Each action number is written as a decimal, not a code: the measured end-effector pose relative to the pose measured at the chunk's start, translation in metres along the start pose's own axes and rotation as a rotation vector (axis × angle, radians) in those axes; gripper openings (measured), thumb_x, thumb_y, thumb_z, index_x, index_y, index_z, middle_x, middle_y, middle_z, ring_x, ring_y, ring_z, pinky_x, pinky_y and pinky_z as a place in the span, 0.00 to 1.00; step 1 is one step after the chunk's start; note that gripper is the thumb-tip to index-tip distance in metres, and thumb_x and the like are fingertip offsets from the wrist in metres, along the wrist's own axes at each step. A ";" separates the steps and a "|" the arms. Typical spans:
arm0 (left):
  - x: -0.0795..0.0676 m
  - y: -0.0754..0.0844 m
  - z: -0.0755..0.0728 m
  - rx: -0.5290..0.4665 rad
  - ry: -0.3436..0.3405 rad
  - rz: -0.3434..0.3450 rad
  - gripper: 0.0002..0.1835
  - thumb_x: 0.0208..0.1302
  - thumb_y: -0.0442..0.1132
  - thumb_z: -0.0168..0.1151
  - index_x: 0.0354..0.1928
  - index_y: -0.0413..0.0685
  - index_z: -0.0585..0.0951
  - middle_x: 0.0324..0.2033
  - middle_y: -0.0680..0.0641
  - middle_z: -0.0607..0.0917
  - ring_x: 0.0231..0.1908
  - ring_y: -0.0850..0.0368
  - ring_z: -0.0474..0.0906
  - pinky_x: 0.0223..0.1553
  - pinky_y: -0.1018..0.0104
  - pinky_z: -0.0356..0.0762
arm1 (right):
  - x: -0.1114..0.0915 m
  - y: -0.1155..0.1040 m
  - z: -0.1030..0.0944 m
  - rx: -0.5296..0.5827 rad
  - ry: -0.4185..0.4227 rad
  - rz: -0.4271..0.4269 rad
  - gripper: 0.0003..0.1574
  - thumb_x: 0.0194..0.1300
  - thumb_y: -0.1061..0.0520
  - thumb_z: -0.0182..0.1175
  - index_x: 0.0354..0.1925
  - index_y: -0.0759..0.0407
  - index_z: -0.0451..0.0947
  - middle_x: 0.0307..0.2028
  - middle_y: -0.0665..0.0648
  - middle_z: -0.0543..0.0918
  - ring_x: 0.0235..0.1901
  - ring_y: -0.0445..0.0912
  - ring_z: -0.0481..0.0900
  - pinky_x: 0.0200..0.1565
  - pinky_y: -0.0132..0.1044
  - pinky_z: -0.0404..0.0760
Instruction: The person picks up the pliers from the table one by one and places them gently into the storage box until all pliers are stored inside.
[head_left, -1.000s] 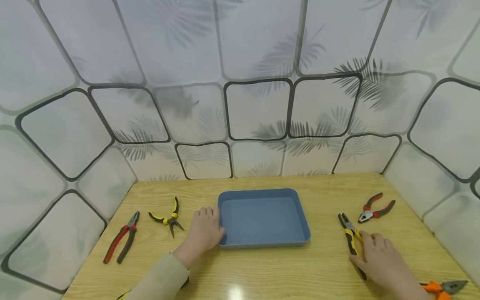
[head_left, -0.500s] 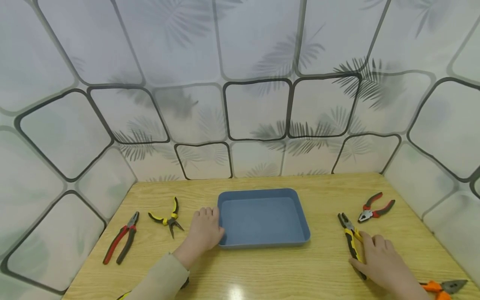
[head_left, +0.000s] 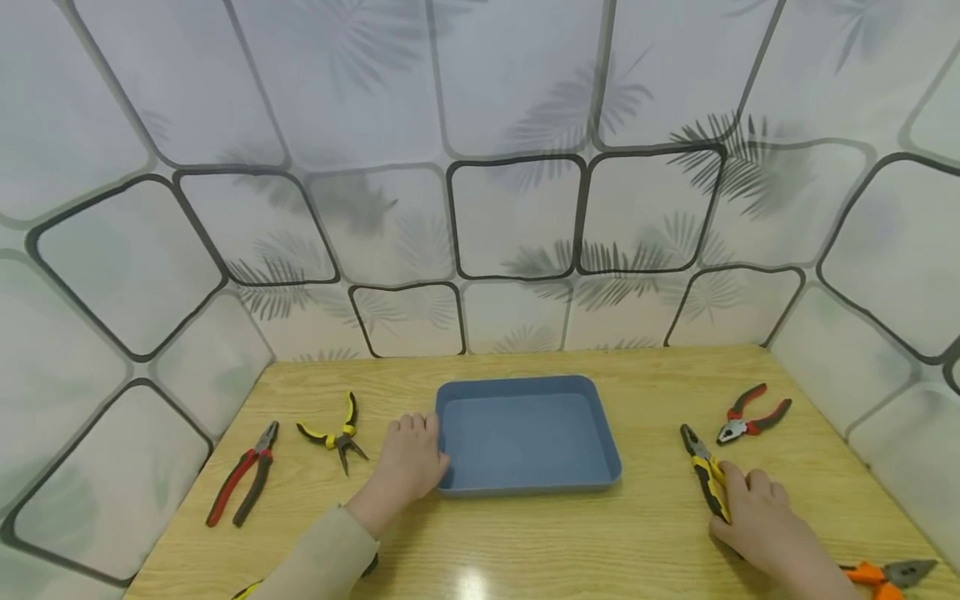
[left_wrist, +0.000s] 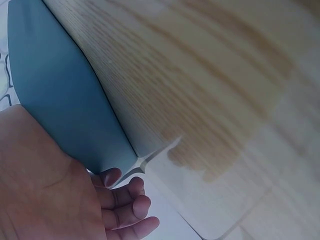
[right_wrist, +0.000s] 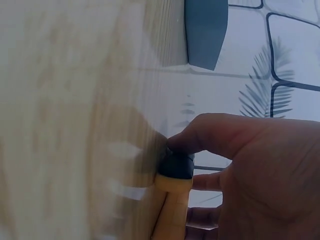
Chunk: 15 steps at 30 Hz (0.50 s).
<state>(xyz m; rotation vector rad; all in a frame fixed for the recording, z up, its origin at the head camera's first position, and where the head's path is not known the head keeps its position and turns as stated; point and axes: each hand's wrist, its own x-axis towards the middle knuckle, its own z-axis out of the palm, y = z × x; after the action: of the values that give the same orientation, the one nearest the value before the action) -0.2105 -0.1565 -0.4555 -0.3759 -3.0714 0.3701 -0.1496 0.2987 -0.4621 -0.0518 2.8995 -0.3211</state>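
Note:
My right hand (head_left: 763, 518) grips combination pliers with yellow-and-black handles (head_left: 708, 482) at the right of the table. The grey jaws of these pliers point away from me, and the hand covers part of their handles. In the right wrist view, my thumb touches the black end of a handle (right_wrist: 175, 166), with fingers behind it. My left hand (head_left: 411, 460) rests against the left side of a shallow blue tray (head_left: 611, 446), its thumb by the rim. The left wrist view shows loosely bent fingers (left_wrist: 122, 215) beside the tray's outer wall (left_wrist: 60, 80).
Red-and-black pliers (head_left: 246, 479) and yellow-and-black needle-nose pliers (head_left: 343, 440) lie on the left. More red-and-black pliers (head_left: 748, 418) lie at the back right, and orange-handled pliers (head_left: 881, 575) at the front right. My left sleeve (head_left: 322, 554) partly hides another yellow-and-black tool (head_left: 246, 590). Patterned walls enclose the wooden table (head_left: 525, 546).
My right hand has squeezed the yellow-and-black pliers: their handles and jaws have come together, and they have shifted slightly right. My left hand and the tray have stayed in place.

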 end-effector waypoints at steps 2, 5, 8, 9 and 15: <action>0.000 -0.001 0.000 0.005 0.008 -0.003 0.22 0.63 0.56 0.49 0.42 0.42 0.67 0.33 0.42 0.73 0.35 0.49 0.69 0.42 0.54 0.71 | 0.001 0.000 0.000 0.002 0.003 -0.002 0.51 0.57 0.42 0.61 0.64 0.71 0.53 0.43 0.73 0.66 0.39 0.63 0.65 0.31 0.51 0.70; 0.000 -0.001 -0.002 0.010 0.018 -0.003 0.22 0.63 0.56 0.50 0.40 0.42 0.67 0.31 0.43 0.72 0.34 0.49 0.69 0.41 0.55 0.70 | 0.004 0.000 -0.001 -0.005 0.013 -0.012 0.51 0.57 0.42 0.61 0.64 0.72 0.53 0.41 0.72 0.66 0.38 0.62 0.66 0.32 0.52 0.70; -0.001 -0.001 -0.003 -0.004 0.020 -0.001 0.21 0.63 0.55 0.50 0.40 0.42 0.67 0.31 0.43 0.72 0.34 0.49 0.69 0.40 0.55 0.70 | 0.004 0.000 -0.001 -0.012 0.012 -0.023 0.51 0.56 0.42 0.62 0.63 0.73 0.53 0.39 0.71 0.66 0.37 0.61 0.67 0.32 0.51 0.70; -0.001 -0.001 -0.004 -0.007 0.019 0.000 0.21 0.63 0.55 0.50 0.40 0.41 0.67 0.31 0.43 0.72 0.34 0.49 0.69 0.40 0.55 0.71 | 0.004 0.000 -0.001 -0.016 0.006 -0.024 0.52 0.55 0.42 0.63 0.63 0.73 0.54 0.39 0.71 0.67 0.37 0.60 0.67 0.32 0.50 0.70; -0.003 0.000 -0.004 -0.017 0.018 0.000 0.21 0.63 0.53 0.49 0.42 0.41 0.68 0.33 0.42 0.74 0.36 0.48 0.71 0.43 0.55 0.72 | 0.004 0.003 -0.002 -0.016 -0.024 -0.011 0.53 0.53 0.41 0.64 0.62 0.73 0.54 0.41 0.73 0.67 0.39 0.62 0.67 0.30 0.50 0.71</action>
<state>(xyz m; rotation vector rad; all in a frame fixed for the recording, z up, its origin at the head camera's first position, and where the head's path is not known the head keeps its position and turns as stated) -0.2078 -0.1562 -0.4519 -0.3779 -3.0584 0.3391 -0.1544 0.3017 -0.4618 -0.0733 2.8792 -0.2969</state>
